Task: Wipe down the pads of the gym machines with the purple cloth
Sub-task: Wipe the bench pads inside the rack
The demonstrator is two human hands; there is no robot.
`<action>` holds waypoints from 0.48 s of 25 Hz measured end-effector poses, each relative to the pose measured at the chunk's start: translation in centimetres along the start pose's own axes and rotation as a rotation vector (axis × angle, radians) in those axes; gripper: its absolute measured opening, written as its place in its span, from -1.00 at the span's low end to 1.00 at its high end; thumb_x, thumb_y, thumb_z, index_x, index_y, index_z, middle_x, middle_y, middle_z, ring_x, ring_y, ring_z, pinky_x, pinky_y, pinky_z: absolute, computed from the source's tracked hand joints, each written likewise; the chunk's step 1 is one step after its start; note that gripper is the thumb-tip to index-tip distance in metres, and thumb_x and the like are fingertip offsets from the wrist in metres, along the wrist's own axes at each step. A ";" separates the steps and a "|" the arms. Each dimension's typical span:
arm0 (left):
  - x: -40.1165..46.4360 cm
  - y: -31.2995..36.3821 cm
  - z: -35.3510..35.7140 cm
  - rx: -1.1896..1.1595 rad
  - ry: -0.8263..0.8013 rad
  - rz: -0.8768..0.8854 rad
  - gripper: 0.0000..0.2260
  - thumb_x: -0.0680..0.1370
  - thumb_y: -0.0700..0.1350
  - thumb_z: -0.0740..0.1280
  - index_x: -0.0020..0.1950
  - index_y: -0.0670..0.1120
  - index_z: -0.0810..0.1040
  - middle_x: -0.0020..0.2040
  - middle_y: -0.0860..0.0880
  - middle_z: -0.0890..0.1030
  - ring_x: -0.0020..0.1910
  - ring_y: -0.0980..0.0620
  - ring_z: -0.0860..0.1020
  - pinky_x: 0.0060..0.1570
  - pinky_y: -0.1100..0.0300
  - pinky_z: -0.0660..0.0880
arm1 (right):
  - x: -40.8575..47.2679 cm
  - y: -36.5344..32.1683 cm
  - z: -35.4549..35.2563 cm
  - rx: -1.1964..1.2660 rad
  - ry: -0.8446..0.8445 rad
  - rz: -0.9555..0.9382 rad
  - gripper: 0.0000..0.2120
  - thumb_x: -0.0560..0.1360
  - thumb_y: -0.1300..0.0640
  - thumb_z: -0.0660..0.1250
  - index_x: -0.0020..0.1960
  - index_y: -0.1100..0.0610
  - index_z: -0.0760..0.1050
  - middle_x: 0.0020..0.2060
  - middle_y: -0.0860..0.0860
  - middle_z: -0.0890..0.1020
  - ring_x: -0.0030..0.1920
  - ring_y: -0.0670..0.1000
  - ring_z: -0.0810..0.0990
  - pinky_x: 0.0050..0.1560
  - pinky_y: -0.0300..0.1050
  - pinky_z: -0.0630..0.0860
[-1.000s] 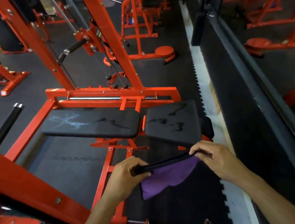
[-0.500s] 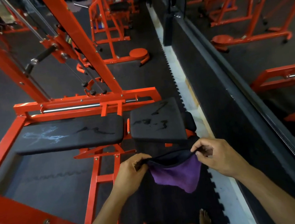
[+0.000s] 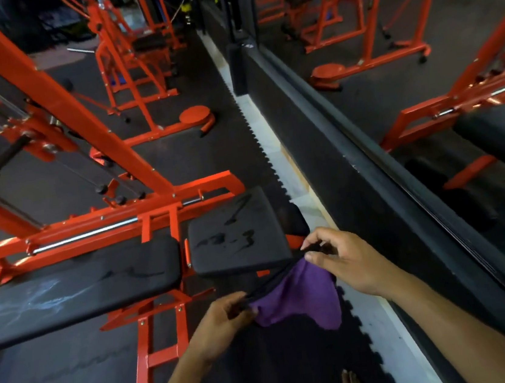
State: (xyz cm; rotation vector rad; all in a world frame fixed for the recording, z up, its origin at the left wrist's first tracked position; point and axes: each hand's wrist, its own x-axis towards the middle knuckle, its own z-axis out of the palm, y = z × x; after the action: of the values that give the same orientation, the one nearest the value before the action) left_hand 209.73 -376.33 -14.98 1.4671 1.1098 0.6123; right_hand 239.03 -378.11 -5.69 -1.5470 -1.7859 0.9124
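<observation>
Your left hand (image 3: 225,317) pinches the lower corner of the cloth (image 3: 302,296) and your right hand (image 3: 342,260) pinches the upper one, so its dark folded edge runs taut and slanted between them while the purple body hangs below. A second ago that edge lay nearly level and well short of the bench; now your right hand has risen to the near right corner of the small pad (image 3: 237,234), and the cloth's top end sits just at that pad's near edge (whether it touches, the view does not settle). The view has also swung, putting the small pad almost straight ahead of you. That reads as the cloth being stretched ready and brought to the first surface, with wiping itself not yet begun: the dark smears on the small pad and the pale streaks on the long pad (image 3: 75,289) at its left are all untouched. The next move likely wants the cloth flattened onto the small pad and drawn across those marks.
</observation>
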 end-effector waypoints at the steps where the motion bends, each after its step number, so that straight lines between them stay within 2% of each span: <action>1: 0.8 0.5 1.0 -0.056 -0.027 -0.029 -0.74 0.62 -0.10 0.43 0.26 -0.19 0.63 0.18 0.00 0.70 0.20 0.08 0.60 0.28 0.09 0.47 | 0.5 0.2 -0.6 0.047 0.016 -0.013 -0.94 0.60 0.01 0.36 0.07 -0.12 0.56 -0.02 -0.22 0.64 0.06 -0.19 0.60 0.11 -0.25 0.52; 3: 2.5 2.8 3.4 -0.338 0.050 -0.140 -0.72 0.64 -0.10 0.33 0.33 -0.12 0.58 0.26 -0.03 0.69 0.28 0.00 0.61 0.30 0.06 0.50 | 1.5 1.7 -2.1 0.252 0.078 0.039 -0.90 0.61 0.01 0.36 0.12 -0.05 0.56 -0.01 -0.13 0.67 0.06 -0.12 0.63 0.16 -0.15 0.54; 4: 3.4 3.9 4.6 -0.479 0.114 -0.195 -0.72 0.65 -0.10 0.29 0.35 -0.08 0.57 0.25 -0.05 0.69 0.26 -0.04 0.63 0.24 0.02 0.54 | 1.8 3.3 -2.6 0.374 0.058 0.123 -0.81 0.60 -0.03 0.37 0.19 -0.02 0.55 0.04 -0.10 0.68 0.11 -0.09 0.64 0.22 -0.08 0.55; 6: 5.7 5.4 6.6 -0.601 0.211 -0.268 -0.72 0.65 -0.05 0.31 0.34 -0.04 0.59 0.21 -0.07 0.71 0.20 -0.07 0.66 0.18 -0.03 0.57 | 2.2 6.8 -3.2 0.582 -0.133 0.334 -0.52 0.51 -0.14 0.45 0.36 -0.01 0.49 0.19 -0.10 0.67 0.22 -0.08 0.62 0.34 -0.01 0.49; 8: 7.4 5.7 8.1 -0.600 0.246 -0.310 -0.68 0.61 0.02 0.38 0.32 -0.06 0.61 0.20 -0.09 0.71 0.19 -0.08 0.67 0.24 -0.03 0.57 | 2.2 10.0 -2.3 0.666 -0.287 0.485 -0.28 0.34 -0.19 0.60 0.39 0.07 0.48 0.20 -0.06 0.68 0.24 -0.04 0.63 0.38 0.08 0.48; 10: 8.5 5.3 8.9 -0.592 0.164 -0.289 -0.62 0.59 -0.02 0.45 0.39 -0.05 0.54 0.27 -0.10 0.67 0.26 -0.07 0.64 0.24 0.06 0.58 | 2.7 11.7 -1.7 0.768 -0.285 0.517 -0.36 0.36 -0.02 0.61 0.36 0.13 0.51 0.18 0.02 0.70 0.23 0.03 0.65 0.39 0.15 0.47; 12: 9.2 3.4 9.3 -0.542 0.005 -0.275 -0.36 0.50 -0.11 0.55 0.53 0.09 0.40 0.43 0.01 0.57 0.42 0.00 0.52 0.42 0.03 0.46 | 3.6 12.6 -2.4 0.851 -0.212 0.528 -0.47 0.43 0.19 0.55 0.36 0.09 0.49 0.16 0.03 0.70 0.20 0.05 0.66 0.34 0.11 0.52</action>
State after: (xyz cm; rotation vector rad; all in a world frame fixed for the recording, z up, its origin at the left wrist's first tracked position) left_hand 222.59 -372.21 -15.71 0.8328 1.0234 0.6570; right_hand 247.78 -373.15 -14.51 -1.3542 -0.8560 1.8407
